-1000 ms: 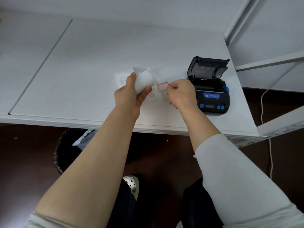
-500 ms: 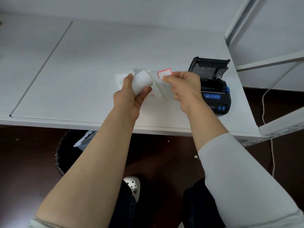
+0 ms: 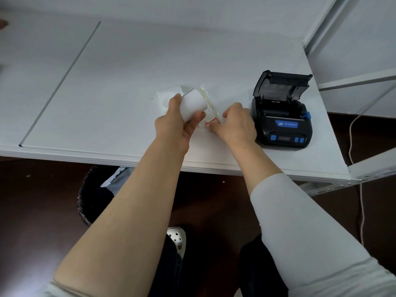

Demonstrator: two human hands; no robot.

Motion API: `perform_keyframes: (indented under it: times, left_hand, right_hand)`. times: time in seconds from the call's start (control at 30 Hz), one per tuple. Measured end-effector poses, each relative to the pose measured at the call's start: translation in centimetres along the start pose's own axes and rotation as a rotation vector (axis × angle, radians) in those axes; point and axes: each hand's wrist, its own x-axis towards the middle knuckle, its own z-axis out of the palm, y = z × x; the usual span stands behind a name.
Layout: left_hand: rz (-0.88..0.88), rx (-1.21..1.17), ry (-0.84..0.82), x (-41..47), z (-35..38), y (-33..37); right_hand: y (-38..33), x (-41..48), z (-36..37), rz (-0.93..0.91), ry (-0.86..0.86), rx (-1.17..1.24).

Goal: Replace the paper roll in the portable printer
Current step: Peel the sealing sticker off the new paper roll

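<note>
Since half a second ago, the right hand (image 3: 236,123) has dropped from a raised position in front of the printer (image 3: 281,121) to the tabletop just left of it, carrying the red-edged sticker (image 3: 211,122) down with it. That sticker was held up clear of the roll then; now it lies low against the table (image 3: 128,82), pinched at the fingertips, with clear wrapping film (image 3: 209,102) trailing between it and the roll.

Left hand (image 3: 177,125): closed around the white paper roll (image 3: 192,105), thumb on the far side, fingers on the near side, roll lifted off the surface and tilted. It sits left of the printer, well apart from it.

Right hand: fingers curled narrow on the sticker and film; the exact pinch is hidden under the knuckles.

Printer: lid (image 3: 280,86) standing open, paper bay exposed. Whether the bay is empty cannot be confirmed from this angle. More crumpled film (image 3: 165,97) lies beyond the roll, farther left of the printer.

Assessment: the seal appears to be coming away, so unwrapping is near its end. Loading the roll into the open bay is not yet begun.
</note>
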Motion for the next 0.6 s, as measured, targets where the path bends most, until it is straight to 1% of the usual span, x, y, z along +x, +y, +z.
perform_keyframes:
  times: [0.07,0.13,0.23,0.3,0.37,0.47,0.53,0.6]
  left_hand:
    - [0.006,0.014,-0.005,0.0,0.0,-0.1]
    - [0.023,0.043,-0.013,-0.1,0.1,-0.3]
    - [0.073,0.138,-0.064,-0.4,0.6,-0.7]
    - [0.107,0.205,-0.106,-0.7,1.0,-1.1]
    - [0.131,0.258,-0.151,-1.1,1.3,-1.5]
    - [0.176,0.342,-0.208,-1.4,1.6,-2.0]
    - [0.189,0.387,-0.236,-1.5,1.7,-2.2]
    - [0.171,0.402,-0.313,-1.7,1.9,-2.2]
  right_hand:
    - [0.2,-0.1,-0.5,-0.003,0.013,0.037]
    - [0.3,-0.2,-0.8,-0.045,0.039,0.147]
    - [-0.1,-0.6,-1.7,-0.090,0.070,0.462]
    - [-0.3,-1.1,-2.7,-0.041,-0.002,0.711]
    - [-0.2,-1.6,-3.8,0.005,-0.113,0.887]
    - [0.4,-2.2,-4.7,-0.036,-0.210,0.977]
    - [0.9,-2.5,-5.4,-0.085,-0.211,0.949]
    - [1.5,-2.6,-6.2,-0.109,-0.200,0.939]
